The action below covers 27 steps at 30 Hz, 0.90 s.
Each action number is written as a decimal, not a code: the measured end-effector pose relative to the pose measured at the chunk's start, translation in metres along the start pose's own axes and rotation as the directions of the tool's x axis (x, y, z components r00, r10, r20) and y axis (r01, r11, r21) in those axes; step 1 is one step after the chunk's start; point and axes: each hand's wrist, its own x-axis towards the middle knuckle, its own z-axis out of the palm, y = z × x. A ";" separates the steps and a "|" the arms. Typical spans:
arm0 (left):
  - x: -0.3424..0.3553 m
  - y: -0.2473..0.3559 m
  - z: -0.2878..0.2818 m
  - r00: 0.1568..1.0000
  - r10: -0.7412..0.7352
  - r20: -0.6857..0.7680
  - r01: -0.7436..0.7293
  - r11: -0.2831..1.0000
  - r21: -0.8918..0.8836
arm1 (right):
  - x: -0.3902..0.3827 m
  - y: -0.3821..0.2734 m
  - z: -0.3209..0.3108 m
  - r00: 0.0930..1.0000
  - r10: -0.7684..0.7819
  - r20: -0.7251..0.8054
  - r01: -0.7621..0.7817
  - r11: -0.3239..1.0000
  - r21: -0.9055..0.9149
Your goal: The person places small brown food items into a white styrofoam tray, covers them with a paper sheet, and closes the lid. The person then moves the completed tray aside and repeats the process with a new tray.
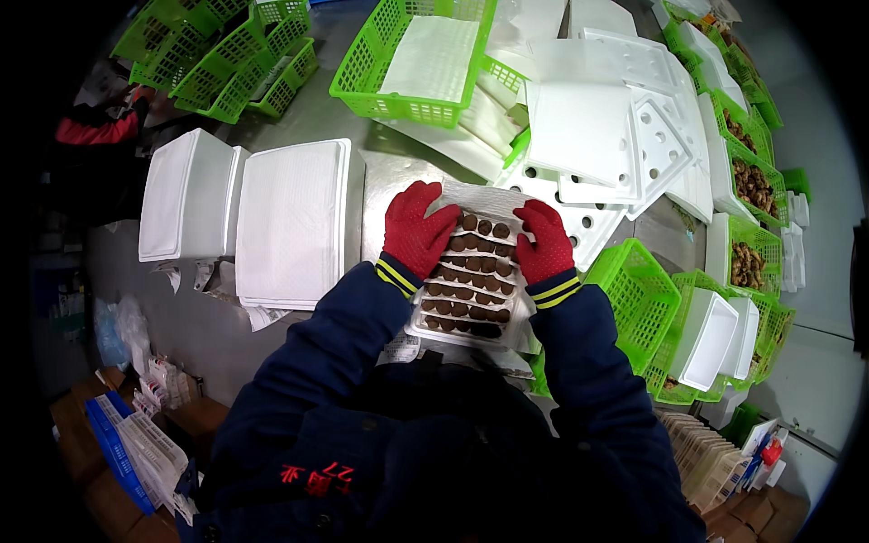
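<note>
In front of me lies a shallow white foam box (412, 328) with rows of dark brown round pieces (466, 279), perhaps mushrooms, parted by folded strips of white paper. A white paper sheet (486, 199) stands up along the box's far side. My left hand (418, 231), in a red dotted glove, has its fingers curled on the sheet's left end. On the right end, my right hand (545, 242), gloved alike, pinches the paper near the far corner. Both hands partly cover the box's sides.
White foam boxes (291, 222) stand on the metal table at left. Ahead is a green basket (444, 110) with white paper inside. Perforated white foam sheets (584, 127) are piled at far right. Green baskets (634, 294) line the right, some holding brown pieces. Another person's red-and-dark sleeve (95, 127) shows far left.
</note>
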 end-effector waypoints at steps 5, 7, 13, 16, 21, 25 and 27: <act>-0.009 -0.008 0.010 0.999 -0.039 -0.025 0.040 0.999 0.030 | -0.010 -0.001 -0.013 0.999 -0.019 -0.037 0.012 0.981 -0.195; -0.009 -0.003 0.010 0.998 -0.052 0.022 0.050 0.996 0.072 | -0.009 -0.003 -0.006 0.998 -0.013 0.057 0.029 0.960 -0.278; -0.017 -0.001 0.013 0.981 -0.106 0.164 0.091 0.991 0.097 | -0.005 -0.011 0.004 0.967 0.101 0.232 0.040 0.845 -0.533; -0.018 0.000 0.012 0.981 -0.128 0.145 0.120 0.991 0.063 | -0.009 -0.005 -0.003 0.978 0.017 0.209 0.066 0.921 -0.383; -0.009 -0.001 0.012 0.989 -0.148 0.016 0.149 0.984 -0.093 | -0.024 0.023 -0.034 0.997 0.029 -0.078 -0.048 0.967 -0.252; 0.000 -0.006 0.014 0.991 -0.019 0.129 0.007 0.996 0.094 | -0.037 0.033 -0.049 0.987 0.137 -0.082 -0.150 0.971 -0.185; 0.004 -0.005 0.015 0.990 -0.019 0.136 0.005 0.995 0.103 | -0.043 0.031 -0.050 0.981 0.171 -0.096 -0.185 0.971 -0.153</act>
